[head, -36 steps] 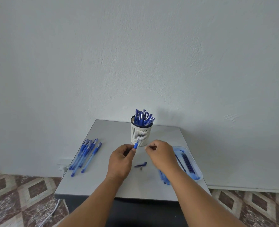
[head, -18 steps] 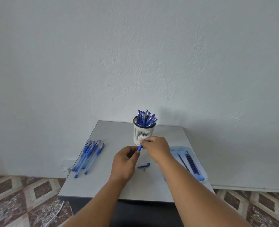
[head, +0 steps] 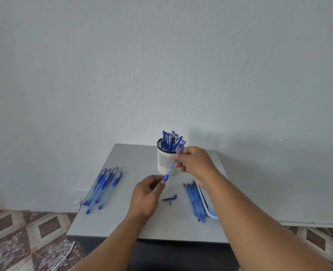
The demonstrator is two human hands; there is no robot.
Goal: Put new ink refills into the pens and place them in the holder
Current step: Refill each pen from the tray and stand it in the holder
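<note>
A blue pen (head: 171, 167) is being held tilted in the air above the grey tabletop (head: 122, 222), directly in front of the white slotted holder (head: 165, 161). Its upper end is being pinched by the right hand (head: 196, 163), fingers curled around the clear barrel near the holder's rim. Its lower blue end is being pinched between thumb and fingers of the left hand (head: 145, 194). Both grips are thus being kept closed on the same pen; whether the lower piece is joined to the barrel cannot be told.

The holder is standing upright near the far edge of the tabletop and is being occupied by a cluster of capped blue pens (head: 171, 141), caps upward.

A group of blue pens (head: 103, 187) is lying on the left part of the tabletop, side by side, roughly parallel, angled toward the near-left corner. A row of thin blue refills (head: 195, 200) is lying to the right of centre, just beside a white tray (head: 210, 212), which is partly hidden by the right forearm. A loose pen cap (head: 169, 197) and a small dark piece (head: 170, 202) just beside it are lying between the left hand and the refills.

A patterned tiled floor (head: 25, 231) and a white cable (head: 64, 257) are being seen below the tabletop.
</note>
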